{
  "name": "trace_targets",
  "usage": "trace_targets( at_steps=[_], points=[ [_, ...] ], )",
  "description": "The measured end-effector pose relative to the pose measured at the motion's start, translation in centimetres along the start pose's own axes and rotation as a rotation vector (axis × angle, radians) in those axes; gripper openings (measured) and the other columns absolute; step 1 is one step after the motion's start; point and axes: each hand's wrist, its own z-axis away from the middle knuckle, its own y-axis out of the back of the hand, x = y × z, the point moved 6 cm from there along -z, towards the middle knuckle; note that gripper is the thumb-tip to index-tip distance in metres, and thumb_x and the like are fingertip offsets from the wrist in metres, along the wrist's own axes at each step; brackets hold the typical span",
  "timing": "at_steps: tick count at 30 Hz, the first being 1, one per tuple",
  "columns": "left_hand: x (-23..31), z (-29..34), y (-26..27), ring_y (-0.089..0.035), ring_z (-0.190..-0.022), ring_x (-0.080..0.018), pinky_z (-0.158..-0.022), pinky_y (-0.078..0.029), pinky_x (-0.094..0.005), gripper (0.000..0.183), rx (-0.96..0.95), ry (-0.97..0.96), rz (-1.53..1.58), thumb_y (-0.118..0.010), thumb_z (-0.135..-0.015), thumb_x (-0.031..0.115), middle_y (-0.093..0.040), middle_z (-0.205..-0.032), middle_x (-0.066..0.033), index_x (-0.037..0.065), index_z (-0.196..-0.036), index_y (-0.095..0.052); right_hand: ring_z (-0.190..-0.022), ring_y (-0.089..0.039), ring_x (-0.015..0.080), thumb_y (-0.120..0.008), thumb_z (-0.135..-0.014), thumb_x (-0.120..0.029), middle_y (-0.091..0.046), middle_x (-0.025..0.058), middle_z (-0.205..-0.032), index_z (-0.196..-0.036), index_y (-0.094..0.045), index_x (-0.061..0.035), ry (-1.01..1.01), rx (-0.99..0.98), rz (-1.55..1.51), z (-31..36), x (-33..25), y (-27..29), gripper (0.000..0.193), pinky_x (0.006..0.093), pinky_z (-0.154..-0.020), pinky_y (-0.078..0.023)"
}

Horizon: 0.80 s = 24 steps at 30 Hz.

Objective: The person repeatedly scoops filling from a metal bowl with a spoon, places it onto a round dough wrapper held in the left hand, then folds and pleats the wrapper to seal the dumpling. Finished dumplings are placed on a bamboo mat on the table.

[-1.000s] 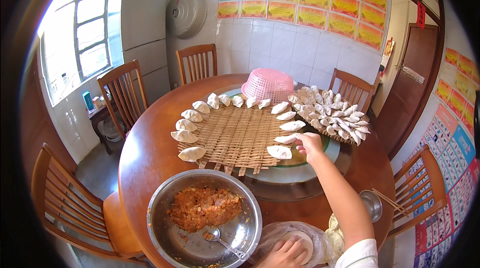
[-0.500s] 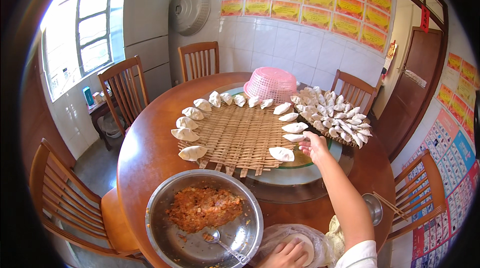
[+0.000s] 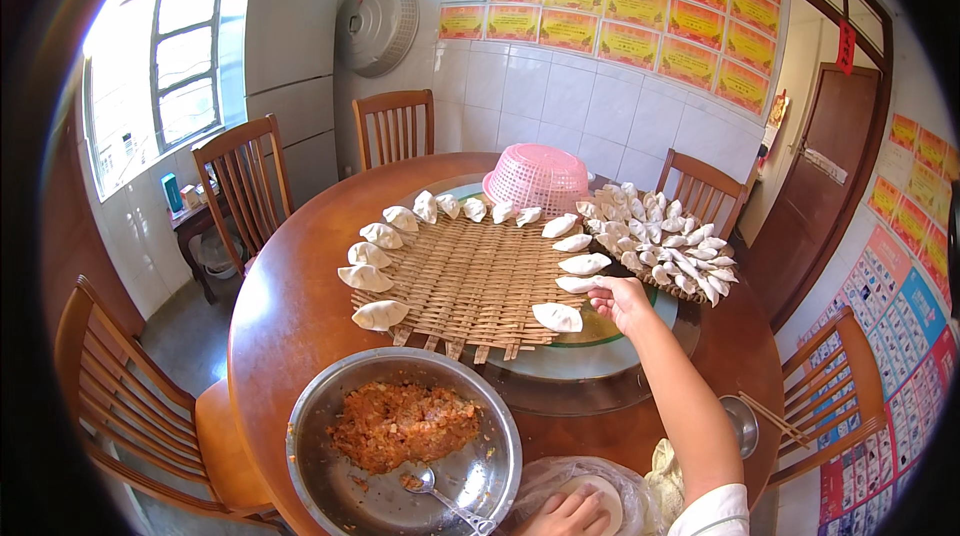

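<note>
My right hand [image 3: 620, 304] reaches over the right edge of a woven bamboo tray [image 3: 475, 276]. Its thumb and fingers are closed on one end of a white dumpling [image 3: 577, 284], which lies at the tray's rim. Just nearer is another dumpling [image 3: 557, 317]. More dumplings line the tray's left, far and right edges, leaving bare weave in the middle. My left hand [image 3: 566, 516] rests at the lower edge with fingers laid over round dough wrappers [image 3: 603, 498] in a clear plastic bag [image 3: 540, 476]. To its left stands a steel bowl [image 3: 308, 436] with orange-red filling [image 3: 400, 426] and a spoon [image 3: 440, 498].
A second tray heaped with dumplings [image 3: 660, 236] sits at the back right, beside an upturned pink basket [image 3: 537, 176]. A small metal bowl [image 3: 740, 424] with chopsticks [image 3: 775, 416] is right of my forearm. Wooden chairs [image 3: 120, 396] surround the round table [image 3: 290, 276].
The view has shifted slightly. My right hand stays at the same dumpling on the right edge, its fingers still on the tip. My left hand remains on the wrappers.
</note>
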Motion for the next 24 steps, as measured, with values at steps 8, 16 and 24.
trace_targets(
  at_steps=[8,16,24],
  points=[
    [-0.1,0.0,0.1,-0.044,-0.105,-0.0334,-0.075,-0.043,-0.0434,0.029,-0.012,-0.004,0.006,-0.053,-0.072,0.022,-0.048,-0.107,-0.0162,0.006,-0.096,-0.059,-0.053,-0.058,0.0151,-0.059,-0.08,-0.021,-0.063,0.0105,-0.072,-0.085,-0.059,0.0017,-0.022,0.043,0.074,0.3,0.1,-0.3,0.023,0.0228,-0.041,-0.043],
    [0.0,0.0,-0.1,-0.044,-0.105,-0.0333,-0.075,-0.043,-0.0432,0.031,0.014,0.006,0.027,-0.053,-0.072,0.022,-0.048,-0.107,-0.0161,0.007,-0.099,-0.059,-0.049,-0.059,0.0174,-0.058,-0.081,-0.047,-0.065,0.0138,-0.076,-0.091,-0.057,0.0041,-0.073,-0.022,0.51,5.6,-0.3,-0.6,0.052,0.021,-0.039,-0.036],
    [-0.2,0.2,-0.1,-0.044,-0.105,-0.0328,-0.075,-0.044,-0.0424,0.034,0.003,0.01,0.024,-0.052,-0.072,0.021,-0.048,-0.106,-0.0151,0.008,-0.102,-0.058,-0.047,-0.059,0.0111,-0.059,-0.085,-0.025,-0.067,0.0098,-0.075,-0.087,-0.062,-0.0032,0.008,-0.214,0.491,7.8,-0.1,-2.8,0.022,0.0168,-0.038,-0.036]
  ],
)
